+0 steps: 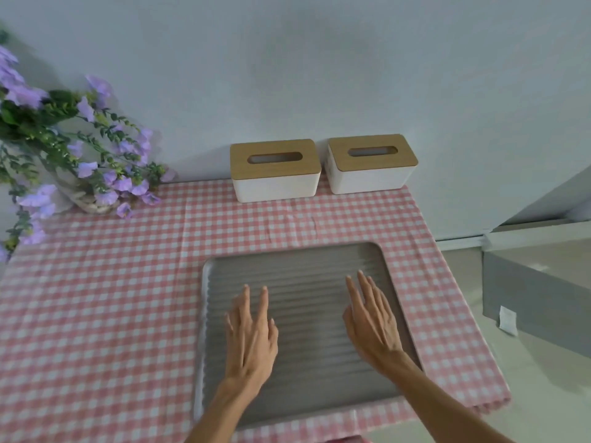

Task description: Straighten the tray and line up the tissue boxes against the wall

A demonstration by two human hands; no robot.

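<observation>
A grey ribbed metal tray (297, 260) lies on the pink checked tablecloth near the table's front right. My left hand (251, 335) hovers over or rests on its left half, fingers spread and holding nothing. My right hand (372, 318) is over the right half, also flat with fingers apart. At the back, against the wall, stand two white tissue boxes with wooden lids: the left tissue box (275, 170) and the right tissue box (371, 164), side by side with a small gap. The right one is turned slightly.
A basket of purple artificial flowers (76, 155) fills the back left corner. The table's right edge (447, 298) drops to a pale floor. A grey box-like piece of furniture (537, 289) stands to the right of the table.
</observation>
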